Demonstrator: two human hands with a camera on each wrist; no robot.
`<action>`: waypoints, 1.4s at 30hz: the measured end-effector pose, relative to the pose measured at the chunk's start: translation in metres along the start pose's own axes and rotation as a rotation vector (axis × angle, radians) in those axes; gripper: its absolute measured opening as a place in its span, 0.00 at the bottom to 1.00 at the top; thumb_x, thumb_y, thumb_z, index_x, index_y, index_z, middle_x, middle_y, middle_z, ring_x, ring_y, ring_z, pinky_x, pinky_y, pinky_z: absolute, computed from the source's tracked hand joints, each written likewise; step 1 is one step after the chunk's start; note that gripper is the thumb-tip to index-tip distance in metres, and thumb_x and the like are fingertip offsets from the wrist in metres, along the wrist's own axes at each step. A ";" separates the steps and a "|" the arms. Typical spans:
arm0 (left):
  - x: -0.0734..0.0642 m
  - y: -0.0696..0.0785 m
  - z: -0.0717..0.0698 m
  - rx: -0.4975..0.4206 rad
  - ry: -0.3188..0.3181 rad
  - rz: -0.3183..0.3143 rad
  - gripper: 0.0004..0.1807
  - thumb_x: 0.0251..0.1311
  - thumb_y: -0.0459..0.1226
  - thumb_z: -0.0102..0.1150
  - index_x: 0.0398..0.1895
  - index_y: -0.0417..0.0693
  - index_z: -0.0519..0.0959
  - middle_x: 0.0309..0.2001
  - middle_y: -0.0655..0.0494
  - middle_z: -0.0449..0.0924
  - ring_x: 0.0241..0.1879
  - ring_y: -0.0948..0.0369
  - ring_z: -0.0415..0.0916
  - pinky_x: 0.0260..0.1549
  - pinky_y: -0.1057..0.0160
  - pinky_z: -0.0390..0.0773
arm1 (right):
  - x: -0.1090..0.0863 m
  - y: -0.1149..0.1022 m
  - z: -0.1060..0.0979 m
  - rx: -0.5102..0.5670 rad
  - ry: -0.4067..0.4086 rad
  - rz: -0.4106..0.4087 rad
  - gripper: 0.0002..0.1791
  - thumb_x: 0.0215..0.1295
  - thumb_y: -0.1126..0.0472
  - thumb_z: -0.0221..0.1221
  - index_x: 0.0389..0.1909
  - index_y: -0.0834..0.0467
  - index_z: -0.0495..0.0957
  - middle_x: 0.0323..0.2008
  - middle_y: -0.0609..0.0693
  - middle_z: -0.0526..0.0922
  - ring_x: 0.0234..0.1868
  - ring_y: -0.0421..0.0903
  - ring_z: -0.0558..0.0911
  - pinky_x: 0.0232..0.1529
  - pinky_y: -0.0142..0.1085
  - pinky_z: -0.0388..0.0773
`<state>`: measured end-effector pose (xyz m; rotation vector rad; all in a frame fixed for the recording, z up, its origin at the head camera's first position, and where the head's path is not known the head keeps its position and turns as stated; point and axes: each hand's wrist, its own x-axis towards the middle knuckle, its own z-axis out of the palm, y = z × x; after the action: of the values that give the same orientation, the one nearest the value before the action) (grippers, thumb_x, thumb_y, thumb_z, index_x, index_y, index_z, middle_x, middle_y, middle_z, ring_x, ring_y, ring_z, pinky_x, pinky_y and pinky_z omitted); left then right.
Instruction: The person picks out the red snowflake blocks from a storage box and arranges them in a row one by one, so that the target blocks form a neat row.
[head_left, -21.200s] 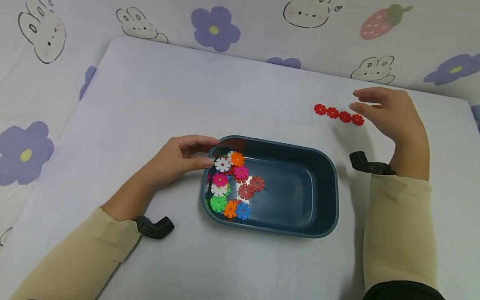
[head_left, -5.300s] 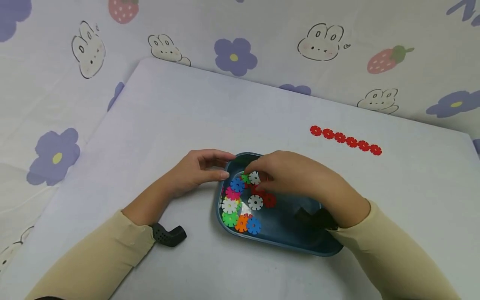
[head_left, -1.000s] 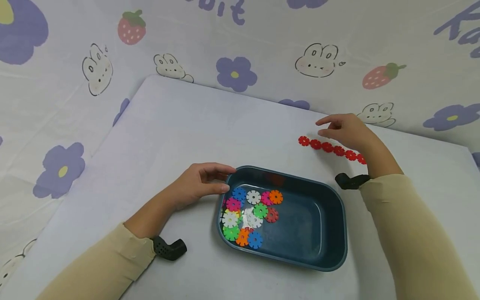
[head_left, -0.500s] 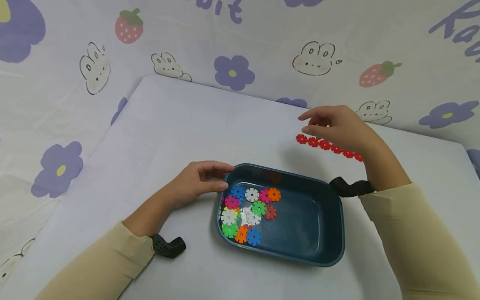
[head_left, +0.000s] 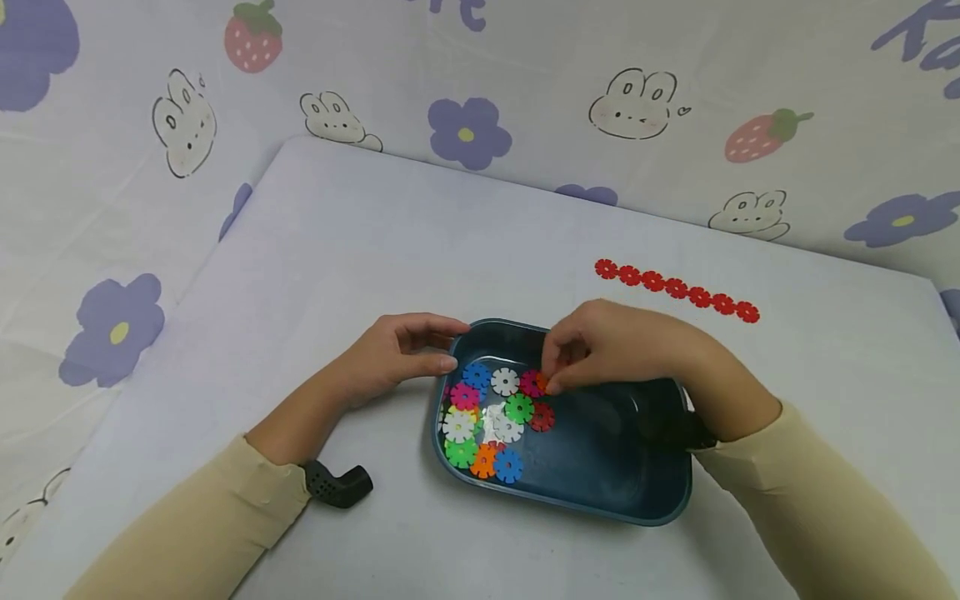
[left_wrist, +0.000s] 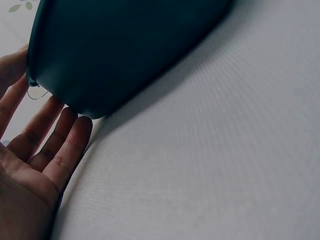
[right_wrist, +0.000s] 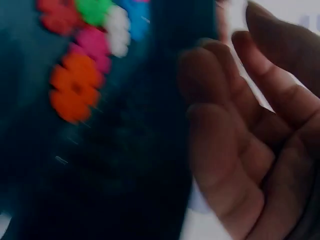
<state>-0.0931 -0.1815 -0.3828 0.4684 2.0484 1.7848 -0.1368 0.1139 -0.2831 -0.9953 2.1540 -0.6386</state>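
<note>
My left hand (head_left: pixel 382 358) rests against the left end of a dark teal plastic tray (head_left: pixel 570 508), thumb at the rim. In the left wrist view its fingers (left_wrist: pixel 62 152) touch the tray's outer wall. My right hand (head_left: pixel 615 346) reaches into the tray, fingertips over an orange snowflake disc (head_left: pixel 542 382) that they partly cover. The right wrist view is blurred; there the orange disc (right_wrist: pixel 76 87) lies in the tray, apart from the loosely bent fingers. Around it lie a pink disc (head_left: pixel 532 383), a green disc (head_left: pixel 519 408) and a red disc (head_left: pixel 542 417).
Several more discs, among them a blue disc (head_left: pixel 508 465) and a white disc (head_left: pixel 458 426), crowd the tray's left end. A row of red discs (head_left: pixel 676 288) lies on the white table behind the tray. A printed cloth (head_left: pixel 525 75) hangs at the back.
Over the last half second my right hand moves from above the red row down into the tray. The row is three discs longer than in the oldest frame. My left hand stays at the tray.
</note>
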 end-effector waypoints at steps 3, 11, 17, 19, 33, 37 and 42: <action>0.000 0.001 0.000 0.002 0.003 0.000 0.23 0.60 0.38 0.67 0.60 0.51 0.78 0.59 0.55 0.79 0.57 0.55 0.76 0.52 0.61 0.81 | 0.008 -0.001 0.016 -0.076 -0.083 0.090 0.06 0.55 0.55 0.71 0.31 0.49 0.84 0.30 0.40 0.84 0.31 0.39 0.81 0.37 0.32 0.82; -0.001 0.004 -0.001 0.000 0.001 0.000 0.23 0.60 0.37 0.67 0.60 0.52 0.78 0.58 0.55 0.79 0.57 0.55 0.76 0.52 0.62 0.80 | 0.023 -0.001 0.039 -0.255 -0.065 0.204 0.21 0.46 0.55 0.77 0.42 0.53 0.83 0.31 0.44 0.83 0.33 0.42 0.78 0.33 0.32 0.81; -0.001 0.005 -0.003 0.004 -0.004 0.005 0.23 0.60 0.38 0.67 0.60 0.52 0.78 0.59 0.55 0.79 0.57 0.55 0.76 0.52 0.62 0.80 | 0.030 -0.004 0.046 -0.319 -0.048 0.221 0.19 0.46 0.53 0.77 0.38 0.52 0.82 0.28 0.43 0.81 0.31 0.42 0.77 0.31 0.31 0.79; -0.001 0.004 -0.003 0.003 -0.005 0.003 0.23 0.60 0.39 0.67 0.60 0.52 0.78 0.59 0.55 0.79 0.57 0.55 0.76 0.52 0.62 0.80 | 0.031 -0.004 0.048 -0.335 -0.051 0.223 0.16 0.47 0.53 0.76 0.35 0.51 0.83 0.27 0.43 0.81 0.30 0.41 0.76 0.31 0.30 0.78; -0.001 0.001 0.000 -0.034 -0.014 -0.012 0.23 0.60 0.39 0.67 0.60 0.52 0.78 0.59 0.55 0.79 0.58 0.55 0.76 0.53 0.62 0.80 | 0.027 0.001 0.050 -0.139 -0.060 0.042 0.10 0.59 0.52 0.69 0.27 0.47 0.76 0.24 0.39 0.78 0.27 0.38 0.75 0.30 0.32 0.78; 0.000 0.000 0.000 -0.028 -0.012 -0.010 0.23 0.60 0.39 0.67 0.60 0.52 0.78 0.59 0.56 0.79 0.58 0.56 0.76 0.53 0.62 0.80 | 0.024 0.000 0.047 -0.088 -0.058 -0.003 0.06 0.61 0.53 0.67 0.29 0.48 0.78 0.25 0.39 0.79 0.27 0.38 0.75 0.30 0.32 0.78; 0.000 0.000 0.000 -0.021 -0.011 -0.002 0.23 0.60 0.40 0.67 0.60 0.52 0.78 0.59 0.55 0.79 0.58 0.56 0.76 0.53 0.62 0.80 | 0.020 -0.004 0.042 -0.064 -0.047 -0.033 0.04 0.61 0.55 0.67 0.34 0.49 0.82 0.28 0.39 0.81 0.28 0.37 0.76 0.33 0.31 0.80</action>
<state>-0.0931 -0.1809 -0.3830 0.4694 2.0199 1.7968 -0.1131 0.0896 -0.3151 -1.0710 2.1333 -0.5590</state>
